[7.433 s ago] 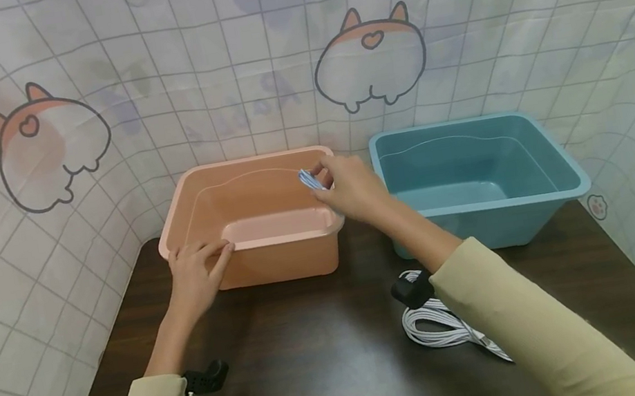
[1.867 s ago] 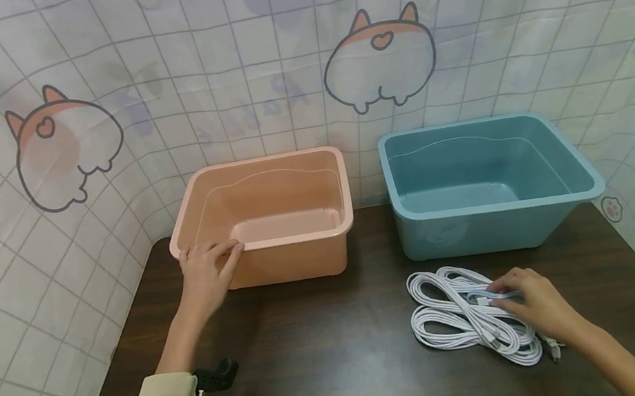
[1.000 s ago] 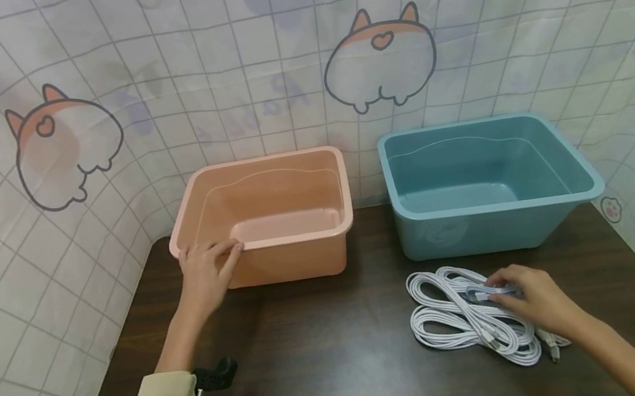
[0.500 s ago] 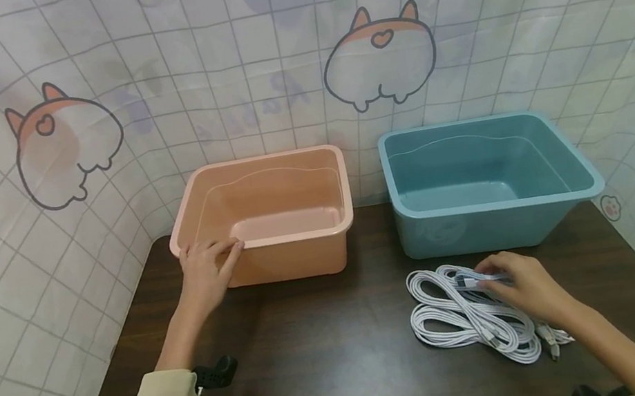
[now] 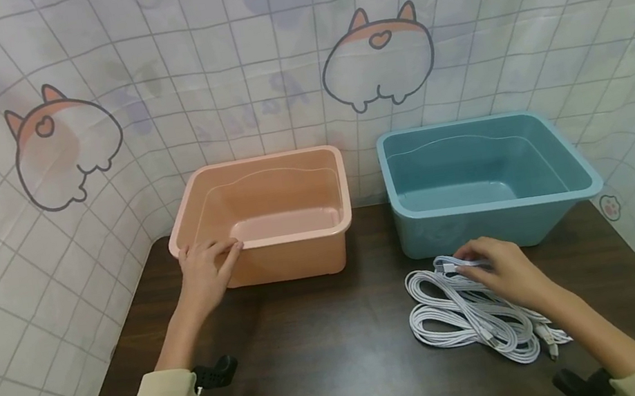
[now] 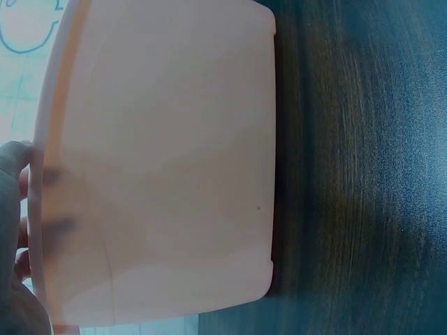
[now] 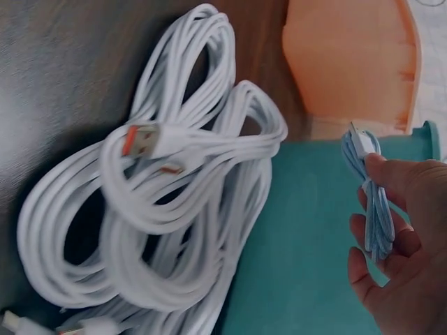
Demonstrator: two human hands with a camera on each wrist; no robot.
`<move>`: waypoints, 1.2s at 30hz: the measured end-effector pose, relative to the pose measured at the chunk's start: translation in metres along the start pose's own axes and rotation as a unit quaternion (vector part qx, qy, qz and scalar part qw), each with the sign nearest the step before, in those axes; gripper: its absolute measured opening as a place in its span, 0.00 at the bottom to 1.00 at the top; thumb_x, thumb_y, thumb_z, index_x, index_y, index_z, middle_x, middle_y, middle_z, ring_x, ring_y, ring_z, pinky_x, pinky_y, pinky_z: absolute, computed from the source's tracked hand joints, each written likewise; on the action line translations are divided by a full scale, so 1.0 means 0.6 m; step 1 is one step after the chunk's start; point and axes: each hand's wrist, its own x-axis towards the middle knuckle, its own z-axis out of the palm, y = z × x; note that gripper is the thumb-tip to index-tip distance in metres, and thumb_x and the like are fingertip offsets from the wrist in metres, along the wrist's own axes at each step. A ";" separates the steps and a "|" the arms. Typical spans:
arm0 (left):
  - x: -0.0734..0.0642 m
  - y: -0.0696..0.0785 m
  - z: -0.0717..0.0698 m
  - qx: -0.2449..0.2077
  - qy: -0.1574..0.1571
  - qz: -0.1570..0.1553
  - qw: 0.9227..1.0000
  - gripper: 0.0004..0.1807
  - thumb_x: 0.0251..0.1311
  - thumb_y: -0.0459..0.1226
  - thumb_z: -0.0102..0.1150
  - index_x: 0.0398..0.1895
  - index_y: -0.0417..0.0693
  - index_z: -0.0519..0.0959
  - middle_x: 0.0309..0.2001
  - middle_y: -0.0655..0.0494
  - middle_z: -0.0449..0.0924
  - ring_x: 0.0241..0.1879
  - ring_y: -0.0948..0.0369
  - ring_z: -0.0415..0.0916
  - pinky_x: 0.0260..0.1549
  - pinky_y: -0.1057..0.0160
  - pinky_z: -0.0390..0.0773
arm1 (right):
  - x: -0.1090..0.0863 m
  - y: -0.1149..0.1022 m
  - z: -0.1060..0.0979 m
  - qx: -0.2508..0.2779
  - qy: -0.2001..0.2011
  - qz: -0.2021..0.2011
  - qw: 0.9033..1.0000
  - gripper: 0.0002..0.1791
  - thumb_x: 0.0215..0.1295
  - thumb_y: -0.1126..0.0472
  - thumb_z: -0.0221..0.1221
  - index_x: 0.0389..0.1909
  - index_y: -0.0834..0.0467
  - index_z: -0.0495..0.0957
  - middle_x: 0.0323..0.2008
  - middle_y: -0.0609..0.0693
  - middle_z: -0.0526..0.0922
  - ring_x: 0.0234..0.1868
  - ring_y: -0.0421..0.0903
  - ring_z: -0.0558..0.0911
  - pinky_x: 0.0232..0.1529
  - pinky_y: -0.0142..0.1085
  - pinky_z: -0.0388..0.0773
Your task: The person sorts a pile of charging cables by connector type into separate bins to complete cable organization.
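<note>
My right hand (image 5: 502, 268) pinches a small coiled pale blue USB cable (image 7: 377, 202) between thumb and fingers, its metal plug pointing up in the right wrist view. This hand is above the far side of a pile of coiled white USB cables (image 5: 470, 319), just in front of the teal bin. My left hand (image 5: 203, 276) grips the near rim of a peach plastic bin (image 5: 290, 258) at its left corner. In the left wrist view, that bin's wall (image 6: 167, 160) fills much of the picture, with the fingers past the rim at the left edge.
A teal plastic bin (image 5: 461, 230) stands right of the peach one, a gap between them. Both sit at the back of a dark wooden table (image 5: 319, 359). Behind hangs a white checked curtain (image 5: 242, 49) with cartoon corgis.
Over the last second, my right hand has lifted the pale blue cable off the white coils and moved left, toward the bins. My left hand has stayed on the peach rim.
</note>
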 end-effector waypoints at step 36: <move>0.000 -0.001 -0.001 -0.007 -0.006 0.013 1.000 0.16 0.75 0.41 0.61 0.53 0.36 0.87 0.53 0.34 0.83 0.62 0.36 0.74 0.72 0.27 0.44 | 0.130 -0.109 -0.014 0.029 -0.023 -0.006 0.999 0.11 0.72 0.66 0.66 0.50 0.67 0.84 0.47 0.62 0.88 0.51 0.61 0.86 0.55 0.57 0.82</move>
